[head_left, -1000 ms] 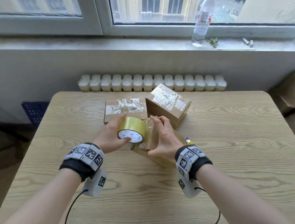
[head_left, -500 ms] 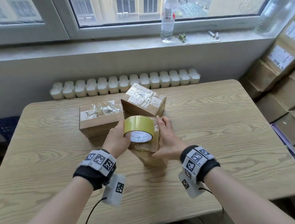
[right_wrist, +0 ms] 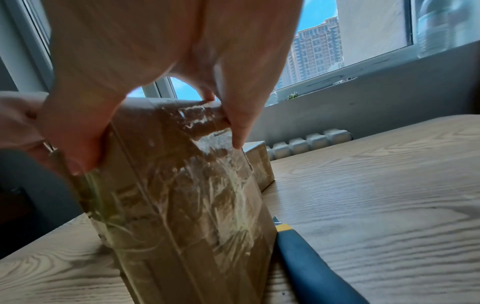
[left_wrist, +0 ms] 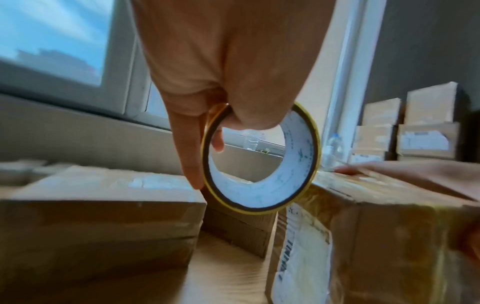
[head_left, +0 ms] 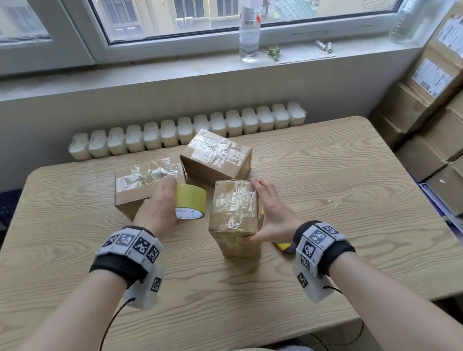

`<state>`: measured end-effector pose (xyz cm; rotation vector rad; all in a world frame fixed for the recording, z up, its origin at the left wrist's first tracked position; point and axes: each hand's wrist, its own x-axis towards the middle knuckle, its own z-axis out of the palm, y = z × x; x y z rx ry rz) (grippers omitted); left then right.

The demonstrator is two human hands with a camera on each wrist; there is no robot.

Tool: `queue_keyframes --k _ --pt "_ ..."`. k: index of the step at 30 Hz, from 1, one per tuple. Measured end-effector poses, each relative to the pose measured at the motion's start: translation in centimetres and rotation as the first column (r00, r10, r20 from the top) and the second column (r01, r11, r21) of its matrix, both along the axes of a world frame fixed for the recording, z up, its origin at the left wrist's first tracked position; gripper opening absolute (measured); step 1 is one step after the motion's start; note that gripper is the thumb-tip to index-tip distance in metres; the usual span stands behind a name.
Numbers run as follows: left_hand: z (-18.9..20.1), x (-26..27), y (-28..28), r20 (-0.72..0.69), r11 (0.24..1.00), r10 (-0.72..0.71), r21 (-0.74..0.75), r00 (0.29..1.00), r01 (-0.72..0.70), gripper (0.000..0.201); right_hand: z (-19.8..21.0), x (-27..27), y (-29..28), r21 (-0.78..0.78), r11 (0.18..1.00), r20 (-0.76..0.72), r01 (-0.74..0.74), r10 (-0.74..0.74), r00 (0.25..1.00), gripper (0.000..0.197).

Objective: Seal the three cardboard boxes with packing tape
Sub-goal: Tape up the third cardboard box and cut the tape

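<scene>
Three taped cardboard boxes sit on the wooden table (head_left: 323, 184). One flat box (head_left: 144, 188) lies at the left, a second box (head_left: 217, 157) behind the middle. The third box (head_left: 233, 211) stands on end at the front. My right hand (head_left: 270, 214) grips its top from the right side, thumb at the near edge (right_wrist: 78, 131). My left hand (head_left: 160, 206) holds a yellow tape roll (head_left: 190, 201) just left of that box, with a finger through the white core (left_wrist: 259, 164).
A blue and yellow utility knife (right_wrist: 306, 257) lies on the table right of the upright box. Stacked cardboard cartons (head_left: 449, 117) fill the right side of the room. A clear bottle (head_left: 249, 22) stands on the windowsill behind the radiator (head_left: 187, 130).
The tape roll has moved off the top of the front box to its left side. The front box now stands upright under my right hand. The head view has shifted left.
</scene>
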<state>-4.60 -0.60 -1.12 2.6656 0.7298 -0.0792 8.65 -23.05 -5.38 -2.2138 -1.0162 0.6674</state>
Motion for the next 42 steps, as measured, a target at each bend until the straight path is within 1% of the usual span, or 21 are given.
queue_keyframes --k 5,9,11,12,16,18,20,23,26,27,29,31,33,34,36,39,42 --pt "-1.0 0.0 -0.6 -0.079 0.999 0.030 -0.037 0.996 -0.033 0.030 0.0 0.0 0.0 0.012 1.000 0.002 0.001 -0.001 1.000 0.133" --pt "-2.3 0.1 -0.5 -0.092 0.999 0.025 -0.030 0.995 -0.027 0.047 0.1 -0.2 0.0 0.018 1.000 -0.001 0.010 -0.010 1.000 0.135" --pt "-2.5 0.2 -0.3 -0.102 0.999 0.040 -0.031 0.994 -0.043 0.051 0.3 -0.3 0.3 0.023 0.999 -0.004 0.026 -0.026 1.000 0.134" --pt "-2.6 0.1 -0.2 -0.102 0.998 0.045 -0.036 0.994 -0.049 0.049 0.3 -0.5 0.6 0.033 0.999 0.000 0.032 -0.032 0.999 0.133" --pt "-2.4 -0.8 1.3 -0.092 0.995 0.084 -0.043 0.992 -0.089 0.031 0.3 -1.6 2.2 0.082 0.996 0.000 0.030 -0.030 1.000 0.130" --pt "-2.4 -1.5 2.2 -0.079 0.993 0.113 -0.037 0.990 -0.116 0.028 0.3 -2.3 3.1 0.122 0.992 -0.021 0.021 -0.019 1.000 0.127" --pt "-2.7 -2.2 2.9 -0.070 0.992 0.125 -0.028 0.990 -0.127 0.028 0.2 -2.8 3.8 0.141 0.990 -0.027 -0.010 0.014 1.000 0.123" --pt "-3.6 -2.8 3.3 -0.076 0.993 0.121 -0.008 0.990 -0.122 0.038 0.5 -2.9 4.1 0.083 0.995 -0.003 -0.058 0.059 0.998 0.120" --pt "-4.4 -2.8 2.9 -0.081 0.994 0.105 -0.028 0.991 -0.108 0.042 1.0 -3.1 3.6 -0.037 0.996 0.008 -0.085 0.085 0.996 0.124" --pt "-4.6 -2.8 2.7 -0.082 0.994 0.100 -0.037 0.992 -0.103 0.042 1.4 -3.4 3.5 -0.089 0.991 0.044 -0.103 0.107 0.993 0.126" --pt "-4.8 -2.7 2.5 -0.068 0.994 0.088 -0.053 0.994 -0.092 0.042 2.2 -4.4 3.6 -0.157 0.977 0.183 -0.143 0.171 0.968 0.127" --pt "-4.9 -2.5 2.2 -0.055 0.996 0.077 -0.049 0.996 -0.080 0.041 3.0 -5.9 4.4 -0.186 0.966 0.337 -0.178 0.233 0.912 0.118" --pt "-4.9 -2.4 1.8 -0.048 0.996 0.073 -0.039 0.996 -0.075 0.037 2.9 -7.3 5.5 -0.243 0.946 0.421 -0.214 0.302 0.855 0.104" --pt "-4.9 -2.3 1.6 -0.043 0.997 0.071 -0.039 0.997 -0.073 0.035 2.5 -7.8 6.0 -0.281 0.934 0.426 -0.220 0.327 0.844 0.098" --pt "-5.0 -2.3 1.5 -0.038 0.996 0.071 -0.050 0.997 -0.073 0.033 1.5 -8.3 6.4 -0.341 0.917 0.413 -0.206 0.344 0.843 0.090" --pt "-5.1 -2.5 1.7 -0.027 0.994 0.075 -0.080 0.997 -0.077 0.033 0.5 -8.1 6.0 -0.327 0.926 0.427 -0.189 0.323 0.844 0.081" --pt "-5.1 -2.5 1.8 -0.026 0.992 0.081 -0.091 0.996 -0.083 0.036 0.4 -7.5 5.0 -0.344 0.930 0.450 -0.129 0.284 0.847 0.085"
